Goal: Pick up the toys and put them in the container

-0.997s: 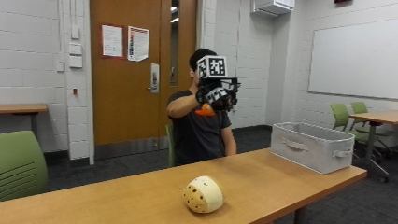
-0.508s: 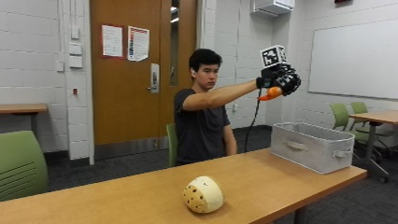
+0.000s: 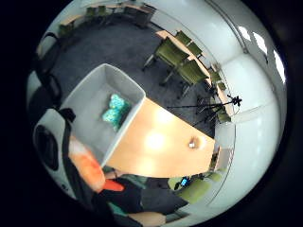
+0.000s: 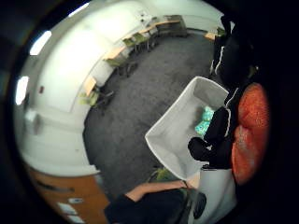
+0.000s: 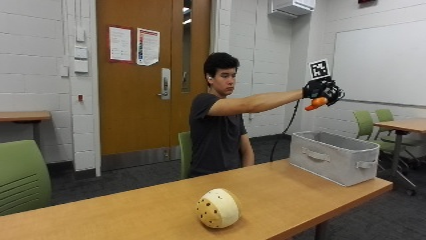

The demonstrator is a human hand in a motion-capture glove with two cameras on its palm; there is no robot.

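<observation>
In the outside view, a person sits behind the wooden table (image 5: 299,192) with the arm stretched straight out toward the right of the frame. The gloved right hand (image 5: 322,90) curls round an orange toy (image 5: 315,103), high above the grey container (image 5: 336,156) at the table's right end. A cream spotted ball toy (image 5: 218,208) sits on the table at lower centre, well apart from the container.

From the little-finger side, the container (image 3: 97,111) lies below the palm with a teal toy (image 3: 116,111) inside; the orange toy (image 3: 90,168) shows at the lower left.

From the thumb side, black gloved fingers (image 4: 212,140) wrap the orange toy (image 4: 247,133) at the right, above the container (image 4: 180,128) holding the teal toy (image 4: 203,120).
</observation>
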